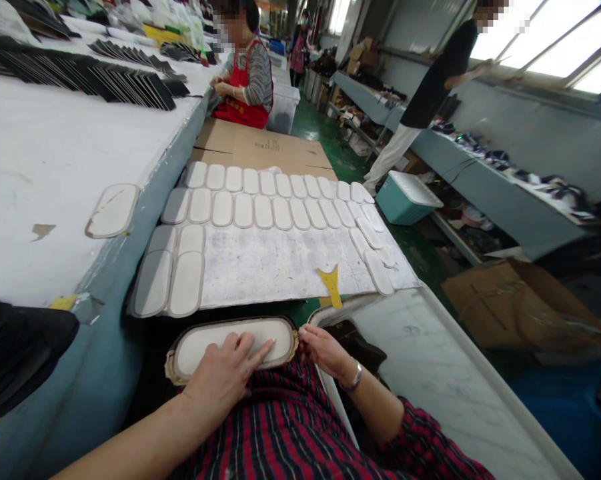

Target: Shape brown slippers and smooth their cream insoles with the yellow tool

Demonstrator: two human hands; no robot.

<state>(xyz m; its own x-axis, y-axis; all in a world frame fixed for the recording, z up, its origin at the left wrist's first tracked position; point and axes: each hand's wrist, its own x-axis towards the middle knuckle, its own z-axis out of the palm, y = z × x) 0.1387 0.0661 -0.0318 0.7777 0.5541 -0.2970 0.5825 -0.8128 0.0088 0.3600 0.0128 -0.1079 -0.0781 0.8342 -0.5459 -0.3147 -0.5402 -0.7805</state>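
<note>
An oval white panel point(205, 347) with a dark, brownish rim lies across my lap in the head view. My left hand point(227, 367) rests on its face, fingers stretched out, the index finger pointing toward the right end. At that right end, my right hand point(325, 350) is closed in a pinch on the panel's brown edging; the fingertips partly hide what they grip. Just beyond, rows of similar white oval pieces point(223, 209) lie on a pale board point(275, 267). A yellow forked tool point(331, 285) sits at the board's near edge.
To my left runs a long white-topped table point(45, 147) with a single oval piece point(113, 210) and fanned black sheets point(125, 83). A dark cap-like item point(20, 353) is near. A lidded teal bin point(405, 198) stands right. Two nearby people work, one in a red apron point(243, 93).
</note>
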